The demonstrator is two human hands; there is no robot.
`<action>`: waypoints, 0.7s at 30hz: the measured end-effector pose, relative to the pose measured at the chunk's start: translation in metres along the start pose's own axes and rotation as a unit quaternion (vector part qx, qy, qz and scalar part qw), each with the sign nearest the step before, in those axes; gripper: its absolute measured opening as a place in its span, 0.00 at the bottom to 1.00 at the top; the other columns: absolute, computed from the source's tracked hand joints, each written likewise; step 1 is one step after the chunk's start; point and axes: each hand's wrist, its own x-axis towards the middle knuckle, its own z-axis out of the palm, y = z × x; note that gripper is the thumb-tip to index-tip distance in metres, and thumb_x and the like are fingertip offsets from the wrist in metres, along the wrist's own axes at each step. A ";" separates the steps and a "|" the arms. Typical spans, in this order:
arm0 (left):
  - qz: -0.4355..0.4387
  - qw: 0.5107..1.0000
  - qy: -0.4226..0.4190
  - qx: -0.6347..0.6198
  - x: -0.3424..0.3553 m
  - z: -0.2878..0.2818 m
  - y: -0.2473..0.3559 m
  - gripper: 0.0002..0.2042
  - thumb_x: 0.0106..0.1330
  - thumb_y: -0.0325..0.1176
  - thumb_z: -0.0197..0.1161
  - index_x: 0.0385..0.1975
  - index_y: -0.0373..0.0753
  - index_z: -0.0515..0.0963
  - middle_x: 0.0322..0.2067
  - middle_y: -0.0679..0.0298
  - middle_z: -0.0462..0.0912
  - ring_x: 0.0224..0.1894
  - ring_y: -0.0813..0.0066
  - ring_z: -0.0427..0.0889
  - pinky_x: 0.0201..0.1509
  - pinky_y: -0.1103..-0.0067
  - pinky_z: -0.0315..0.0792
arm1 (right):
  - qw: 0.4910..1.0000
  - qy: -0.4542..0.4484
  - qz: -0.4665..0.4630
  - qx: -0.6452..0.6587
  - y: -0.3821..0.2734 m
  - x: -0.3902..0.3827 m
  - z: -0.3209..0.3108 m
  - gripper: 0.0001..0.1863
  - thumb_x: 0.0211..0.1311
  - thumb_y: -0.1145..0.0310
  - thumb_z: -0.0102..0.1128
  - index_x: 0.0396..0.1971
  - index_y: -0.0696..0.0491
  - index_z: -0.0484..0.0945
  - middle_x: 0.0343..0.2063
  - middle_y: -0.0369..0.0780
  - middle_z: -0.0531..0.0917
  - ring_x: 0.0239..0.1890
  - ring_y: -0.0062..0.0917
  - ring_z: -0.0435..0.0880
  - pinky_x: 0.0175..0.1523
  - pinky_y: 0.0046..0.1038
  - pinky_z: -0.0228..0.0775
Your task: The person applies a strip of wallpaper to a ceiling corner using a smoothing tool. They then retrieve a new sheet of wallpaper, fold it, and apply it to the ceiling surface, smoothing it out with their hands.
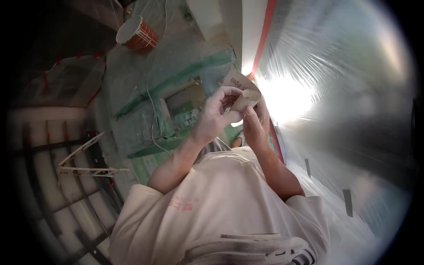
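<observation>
A brown sheet of sandpaper (237, 82), printed on its back, is held up in front of my chest between my two hands. Its near part curls into a loose tube, and the far part stands up flat behind it. My left hand (215, 114) pinches the curl from the left with thumb and bent fingers. On the right, my right hand (256, 127) presses its thumb against the tube's lower edge. The right fingers are partly hidden behind the paper.
An orange bucket (143, 40) with white drips stands at the far left on the sheeted floor. A white cable (150, 95) snakes across the floor near a rectangular wooden frame (184, 98). Plastic sheeting (344, 128) hangs on the right. A whitish metal frame (86, 170) stands at left.
</observation>
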 end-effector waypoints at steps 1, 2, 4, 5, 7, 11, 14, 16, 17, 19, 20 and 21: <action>0.008 0.999 -0.003 -0.033 0.008 -0.002 -0.004 0.24 0.66 0.20 0.68 0.62 0.33 0.71 0.57 0.57 0.80 0.59 0.71 0.80 0.65 0.72 0.76 | 1.000 -0.007 -0.017 0.018 -0.001 0.007 -0.002 0.32 0.77 0.63 0.59 0.72 0.64 0.62 0.63 0.45 0.76 0.66 0.28 0.74 0.70 0.33 0.65; 0.014 0.999 0.009 -0.034 0.013 0.000 0.000 0.24 0.65 0.20 0.67 0.62 0.33 0.71 0.57 0.55 0.79 0.60 0.69 0.80 0.66 0.71 0.75 | 1.000 0.004 -0.007 0.011 -0.001 0.010 -0.006 0.32 0.78 0.64 0.58 0.73 0.63 0.61 0.63 0.45 0.76 0.65 0.28 0.74 0.70 0.33 0.65; 0.002 0.998 0.014 -0.055 0.026 -0.001 0.005 0.25 0.65 0.20 0.67 0.63 0.33 0.70 0.58 0.55 0.79 0.60 0.68 0.80 0.67 0.70 0.75 | 1.000 0.005 -0.007 -0.008 -0.008 0.023 -0.009 0.32 0.78 0.63 0.58 0.73 0.63 0.61 0.62 0.45 0.76 0.65 0.28 0.74 0.70 0.32 0.65; 0.004 0.999 0.005 -0.047 0.033 0.000 0.008 0.26 0.65 0.21 0.67 0.63 0.33 0.70 0.58 0.55 0.79 0.61 0.68 0.79 0.67 0.70 0.74 | 0.999 0.008 -0.014 -0.030 -0.006 0.028 -0.015 0.32 0.78 0.63 0.57 0.73 0.63 0.61 0.62 0.45 0.75 0.65 0.28 0.73 0.70 0.32 0.64; 0.004 0.999 0.006 -0.033 0.046 0.002 0.010 0.26 0.66 0.22 0.68 0.63 0.32 0.69 0.57 0.54 0.79 0.60 0.69 0.80 0.66 0.71 0.76 | 1.000 0.017 -0.011 -0.018 -0.004 0.037 -0.020 0.31 0.78 0.63 0.57 0.72 0.63 0.63 0.62 0.45 0.76 0.64 0.28 0.74 0.69 0.32 0.65; 0.016 0.999 0.030 0.019 0.060 0.001 0.011 0.22 0.69 0.22 0.66 0.62 0.30 0.72 0.57 0.56 0.79 0.61 0.69 0.79 0.68 0.71 0.73 | 0.999 0.050 -0.009 0.003 -0.013 0.053 -0.014 0.27 0.77 0.65 0.58 0.69 0.62 0.67 0.57 0.42 0.78 0.59 0.24 0.76 0.64 0.30 0.67; 0.124 0.978 0.055 0.159 0.071 0.000 0.011 0.19 0.71 0.24 0.65 0.61 0.29 0.77 0.58 0.58 0.79 0.58 0.69 0.80 0.67 0.72 0.73 | 0.996 0.065 0.005 -0.055 -0.022 0.065 -0.011 0.24 0.76 0.68 0.57 0.66 0.62 0.69 0.56 0.41 0.78 0.57 0.23 0.75 0.64 0.30 0.66; 0.198 0.908 0.082 0.361 0.078 -0.004 0.014 0.19 0.71 0.26 0.64 0.60 0.30 0.79 0.56 0.57 0.79 0.56 0.66 0.81 0.66 0.71 0.73 | 0.997 0.064 -0.030 0.003 -0.019 0.072 -0.009 0.26 0.76 0.67 0.53 0.69 0.62 0.67 0.59 0.43 0.76 0.61 0.24 0.73 0.67 0.30 0.64; 0.206 0.901 0.071 0.375 0.084 -0.011 0.010 0.20 0.71 0.27 0.63 0.62 0.31 0.77 0.55 0.56 0.79 0.54 0.63 0.81 0.65 0.70 0.73 | 0.998 0.046 -0.033 0.009 -0.020 0.076 -0.008 0.27 0.79 0.66 0.50 0.72 0.62 0.63 0.61 0.43 0.74 0.64 0.25 0.71 0.69 0.30 0.61; 0.205 0.905 0.074 0.365 0.087 -0.009 0.017 0.19 0.72 0.28 0.63 0.61 0.32 0.76 0.54 0.57 0.80 0.54 0.63 0.82 0.63 0.70 0.73 | 0.996 0.037 -0.059 -0.050 -0.022 0.081 -0.004 0.28 0.80 0.65 0.49 0.73 0.61 0.62 0.62 0.43 0.74 0.65 0.25 0.70 0.70 0.30 0.60; 0.204 0.907 0.075 0.360 0.089 -0.009 0.020 0.18 0.72 0.28 0.63 0.60 0.32 0.76 0.54 0.57 0.80 0.54 0.63 0.82 0.63 0.69 0.74 | 0.998 0.046 -0.046 0.014 -0.019 0.085 -0.002 0.28 0.80 0.64 0.49 0.73 0.61 0.62 0.62 0.42 0.74 0.65 0.25 0.71 0.70 0.30 0.61; 0.214 0.909 0.092 0.346 0.091 -0.008 0.019 0.15 0.73 0.28 0.64 0.57 0.34 0.75 0.52 0.57 0.81 0.52 0.64 0.82 0.60 0.68 0.76 | 0.995 0.055 -0.033 0.078 -0.018 0.089 0.000 0.28 0.81 0.63 0.49 0.73 0.60 0.62 0.63 0.42 0.74 0.65 0.25 0.71 0.70 0.30 0.61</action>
